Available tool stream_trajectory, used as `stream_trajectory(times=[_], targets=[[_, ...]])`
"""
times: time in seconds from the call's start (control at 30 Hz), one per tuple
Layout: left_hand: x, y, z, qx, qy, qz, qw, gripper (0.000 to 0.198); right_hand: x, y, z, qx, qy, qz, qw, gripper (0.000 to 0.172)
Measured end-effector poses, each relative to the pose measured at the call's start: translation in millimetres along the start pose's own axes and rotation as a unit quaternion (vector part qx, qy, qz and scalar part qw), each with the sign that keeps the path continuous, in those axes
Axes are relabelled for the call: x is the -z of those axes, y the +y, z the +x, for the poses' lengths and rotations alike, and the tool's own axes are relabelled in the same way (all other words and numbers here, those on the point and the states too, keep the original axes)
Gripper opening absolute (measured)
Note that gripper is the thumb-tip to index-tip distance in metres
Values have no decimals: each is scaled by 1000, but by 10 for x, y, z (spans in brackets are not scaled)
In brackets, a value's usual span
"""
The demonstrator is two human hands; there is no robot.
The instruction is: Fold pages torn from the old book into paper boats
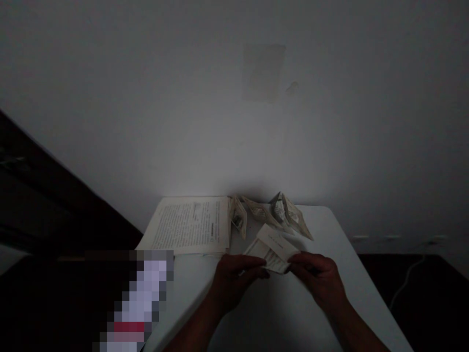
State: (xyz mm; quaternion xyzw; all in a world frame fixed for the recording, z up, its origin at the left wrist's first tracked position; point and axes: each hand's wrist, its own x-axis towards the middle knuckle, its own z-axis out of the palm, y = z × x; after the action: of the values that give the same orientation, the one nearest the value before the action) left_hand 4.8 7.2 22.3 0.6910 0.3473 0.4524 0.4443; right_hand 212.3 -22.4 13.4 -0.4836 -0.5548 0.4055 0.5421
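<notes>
A folded piece of printed paper (275,248) is held tilted above the white table, pinched from both sides. My left hand (237,278) grips its lower left edge between thumb and fingers. On the opposite side, my right hand (319,275) is closed on the right corner. Just beyond the held paper stand several folded paper boats: one boat (238,219) beside the paper stack, another boat (262,212) lying tilted in the middle, and folded paper shapes (293,215) at the right. The picture is dim, so fine creases cannot be made out.
A stack of printed sheets (190,225) lies at the table's back left. The white table (183,303) meets a bare wall (183,122) with a faded rectangular patch. A pixelated pale object (142,293) covers the left edge. A white cable (405,281) hangs at the right.
</notes>
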Motion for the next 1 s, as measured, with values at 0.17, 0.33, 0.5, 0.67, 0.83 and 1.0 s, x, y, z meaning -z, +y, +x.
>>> stream_trajectory(times=[0.17, 0.33, 0.5, 0.67, 0.83, 1.0], targets=[[5, 22, 15, -42, 24, 51, 998, 8, -48, 16, -31, -28, -6, 46, 999, 9], [-12, -12, -21, -34, 20, 30, 999, 9, -74, -31, -22, -16, -24, 22, 999, 4], [-47, 18, -34, -27, -26, 10, 999, 14, -104, -25, -34, -18, -21, 26, 999, 3], [-50, 28, -25, -41, -16, 5, 999, 17, -147, -13, -56, -24, -11, 12, 1000, 3], [-84, 40, -20, -19, -6, -13, 1000, 13, -153, 14, -54, -16, 3, -25, 1000, 6], [-100, 82, -20, -14, -12, 0, 1000, 20, -176, 51, -52, -36, 22, 2, 999, 6]])
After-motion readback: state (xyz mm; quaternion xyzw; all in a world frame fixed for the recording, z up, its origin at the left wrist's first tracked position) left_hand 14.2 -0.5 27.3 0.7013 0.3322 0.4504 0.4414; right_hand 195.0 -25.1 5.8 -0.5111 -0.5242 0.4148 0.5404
